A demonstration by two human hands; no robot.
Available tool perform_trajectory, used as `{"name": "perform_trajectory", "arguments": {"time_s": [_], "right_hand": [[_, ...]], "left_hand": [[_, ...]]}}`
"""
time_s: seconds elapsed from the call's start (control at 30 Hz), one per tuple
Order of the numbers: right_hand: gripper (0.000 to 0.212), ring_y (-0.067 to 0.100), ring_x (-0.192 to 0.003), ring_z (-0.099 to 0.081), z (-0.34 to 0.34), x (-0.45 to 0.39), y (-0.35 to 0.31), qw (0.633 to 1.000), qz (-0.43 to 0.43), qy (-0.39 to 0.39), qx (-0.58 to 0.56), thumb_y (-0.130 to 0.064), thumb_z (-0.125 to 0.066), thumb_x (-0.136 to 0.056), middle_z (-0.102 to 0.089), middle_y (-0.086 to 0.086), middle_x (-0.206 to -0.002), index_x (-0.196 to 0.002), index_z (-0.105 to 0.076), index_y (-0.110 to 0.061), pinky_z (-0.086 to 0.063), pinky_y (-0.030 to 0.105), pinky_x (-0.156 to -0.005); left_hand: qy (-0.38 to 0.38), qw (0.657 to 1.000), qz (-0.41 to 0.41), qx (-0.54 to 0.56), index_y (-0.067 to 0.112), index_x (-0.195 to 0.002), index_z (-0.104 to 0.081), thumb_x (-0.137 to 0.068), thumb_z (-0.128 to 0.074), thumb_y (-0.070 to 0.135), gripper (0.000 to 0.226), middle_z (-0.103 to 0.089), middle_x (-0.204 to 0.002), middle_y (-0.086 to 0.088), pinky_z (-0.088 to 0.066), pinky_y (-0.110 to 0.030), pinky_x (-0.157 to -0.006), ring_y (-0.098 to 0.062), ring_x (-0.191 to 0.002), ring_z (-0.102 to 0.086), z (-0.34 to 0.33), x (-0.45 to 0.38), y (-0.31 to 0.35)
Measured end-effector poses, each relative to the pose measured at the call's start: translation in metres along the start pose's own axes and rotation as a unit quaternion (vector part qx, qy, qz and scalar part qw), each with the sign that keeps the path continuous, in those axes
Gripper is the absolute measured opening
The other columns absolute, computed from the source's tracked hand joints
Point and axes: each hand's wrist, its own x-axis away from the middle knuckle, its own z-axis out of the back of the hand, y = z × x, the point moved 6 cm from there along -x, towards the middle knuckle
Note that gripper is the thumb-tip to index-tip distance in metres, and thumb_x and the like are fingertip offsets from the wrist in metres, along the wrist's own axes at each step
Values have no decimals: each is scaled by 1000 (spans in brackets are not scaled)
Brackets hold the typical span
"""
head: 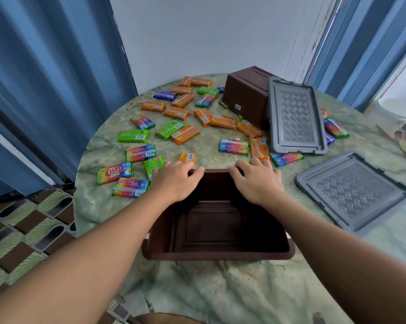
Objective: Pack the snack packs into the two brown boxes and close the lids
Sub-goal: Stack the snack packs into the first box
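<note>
On the round table [220, 288], both hands are gripping the far rim of the open brown box [217, 232]

The left hand [177, 180] and right hand [258, 181] are curling their fingers over that rim; the box is sitting empty at 6 o'clock. Snack packs [176, 113] are lying scattered from 9 to 12 o'clock, the second brown box [246, 94] is lying tipped at 1 o'clock, and two grey lids [295, 118] are resting at 2 and 3 o'clock

I see a round marbled green table [220, 288] carrying scattered snack packs [176, 112], two brown boxes [218, 230], one overturned, and two grey lids [353, 190].
</note>
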Motion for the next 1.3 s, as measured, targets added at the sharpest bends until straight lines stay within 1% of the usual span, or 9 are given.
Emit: {"name": "perform_trajectory", "arguments": {"time_s": [0.2, 0.37, 0.6, 0.7, 0.83, 0.9, 0.97, 1.1, 1.3], "right_hand": [[44, 37, -119, -51, 6, -52, -4, 997, -49, -51, -20, -52, -32, -103, -58, 13, -129, -123, -58, -22, -46, 50, -96], [53, 31, -117, -58, -15, -97, 6, 982, -105, -154, 38, -51, -53, -96, -62, 9, -131, -137, -53, -18, -51, 49, -98], [114, 41, -130, -51, -58, -142, 55, 928, -219, -266, 139, -62, -76, -69, -48, 16, -149, -158, -29, -8, -47, 54, -107], [114, 38, -130, -51, -73, -150, 66, 918, -240, -279, 148, -58, -81, -73, -46, 16, -149, -159, -27, -7, -48, 51, -107], [137, 42, -133, -49, -80, -145, 62, 925, -275, -235, 121, -40, -86, -76, -39, 23, -156, -160, 19, -15, -49, 50, -98], [140, 44, -133, -50, -81, -147, 59, 926, -267, -235, 130, -36, -86, -78, -35, 27, -158, -156, 28, -13, -50, 52, -99], [134, 45, -136, -47, -78, -146, 51, 928, -259, -233, 132, -34, -85, -81, -30, 27, -160, -158, 21, -8, -48, 53, -103], [98, 41, -128, -53, -59, -145, 22, 957, -216, -150, 118, -43, -79, -81, -32, 24, -152, -154, -27, -4, -52, 43, -89], [80, 33, -86, -53, -6, -134, -31, 991, -89, -6, 103, -63, -68, -79, -41, 13, -132, -139, -40, -19, -42, 39, -67]], "left_hand": [[30, 992, -1, 119, 18, -82, -53, -106, -32, 47, 43, -60, -91, -9, -48, -42, -79, -33, -93, -59, 16, -45, 1], [-26, 994, 33, 97, 20, -91, -57, -97, -56, 45, 25, -65, -92, -1, -48, -37, -72, -25, -90, -62, 1, -94, -18], [-123, 987, 96, -38, 11, -149, -37, -85, -65, 66, 89, -56, -140, -16, -46, -40, -91, -38, -126, -54, -37, -140, -34], [-181, 976, 115, -40, 11, -156, -23, -79, -68, 71, 107, -51, -146, -15, -45, -38, -94, -36, -130, -52, -57, -150, -36], [-180, 976, 121, -24, 9, -155, -19, -77, -77, 64, 112, -42, -147, -18, -45, -42, -99, -36, -134, -47, -68, -155, -34], [-169, 978, 119, -23, 6, -154, -17, -79, -79, 55, 110, -37, -148, -21, -42, -43, -104, -36, -136, -42, -71, -155, -34], [-168, 977, 128, -16, 2, -155, -13, -80, -80, 50, 111, -34, -150, -22, -41, -42, -106, -37, -138, -40, -72, -155, -35], [-158, 978, 130, 26, 5, -155, -16, -79, -80, 52, 110, -30, -145, -19, -47, -38, -91, -36, -126, -51, -62, -155, -33], [-64, 988, 95, 109, 9, -150, -18, -80, -73, 57, 101, -44, -139, -16, -45, -37, -74, -33, -111, -57, -17, -145, -21]]}}
